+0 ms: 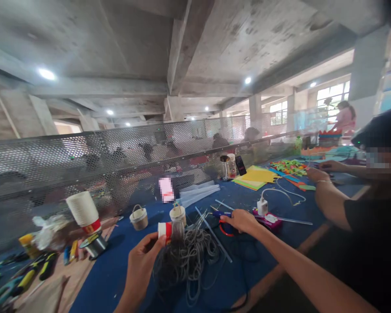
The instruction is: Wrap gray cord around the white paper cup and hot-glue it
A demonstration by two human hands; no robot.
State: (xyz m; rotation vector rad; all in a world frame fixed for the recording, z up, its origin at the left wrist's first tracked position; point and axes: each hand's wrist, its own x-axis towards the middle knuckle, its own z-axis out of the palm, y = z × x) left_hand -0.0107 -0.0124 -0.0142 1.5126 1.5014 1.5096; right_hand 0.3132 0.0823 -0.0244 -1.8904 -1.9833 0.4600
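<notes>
My left hand holds a small paper cup with a red band, tipped on its side and partly wrapped in grey cord. A loose tangle of the same grey cord lies on the blue table cover just below the cup. My right hand reaches across to the red-handled scissors, with its fingers curled over the handles. A blue-handled tool lies beside them.
Two small cup baskets stand behind the cord. At left are a stack of paper cups, a tape spool and pliers. A perforated metal screen runs along the back. A co-worker's arm works near yellow paper.
</notes>
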